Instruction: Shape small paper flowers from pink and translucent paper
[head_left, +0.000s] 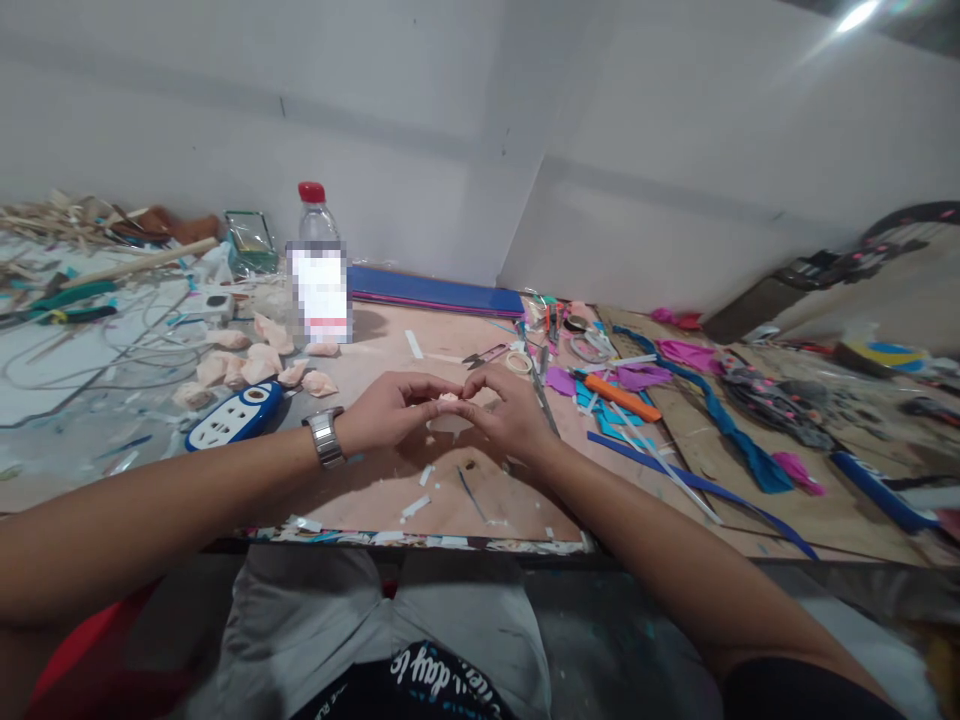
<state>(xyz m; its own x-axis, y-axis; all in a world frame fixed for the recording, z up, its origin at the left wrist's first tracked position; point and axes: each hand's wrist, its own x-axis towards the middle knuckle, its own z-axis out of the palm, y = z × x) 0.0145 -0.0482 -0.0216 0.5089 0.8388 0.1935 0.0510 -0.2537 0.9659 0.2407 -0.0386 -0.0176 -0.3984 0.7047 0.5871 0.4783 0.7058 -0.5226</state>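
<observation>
Both hands meet over the middle of the table, fingertips pinched around a small pale pink piece (448,398) that looks like crumpled paper. My left hand (394,408), with a metal watch (325,438) on its wrist, grips it from the left. From the right, my right hand (510,410) holds the same piece between thumb and fingers. Most of the piece is hidden by the fingers. Several similar pale pink crumpled pieces (262,365) lie to the left, beside a blue and white power strip (236,412).
A red-capped bottle (315,220) stands behind the pink pieces. Scissors (486,354), a tape roll (517,360), an orange utility knife (621,396) and a blue strip (705,487) lie toward the right. Pliers (71,300) and wooden sticks are at left. A wall rises behind the table.
</observation>
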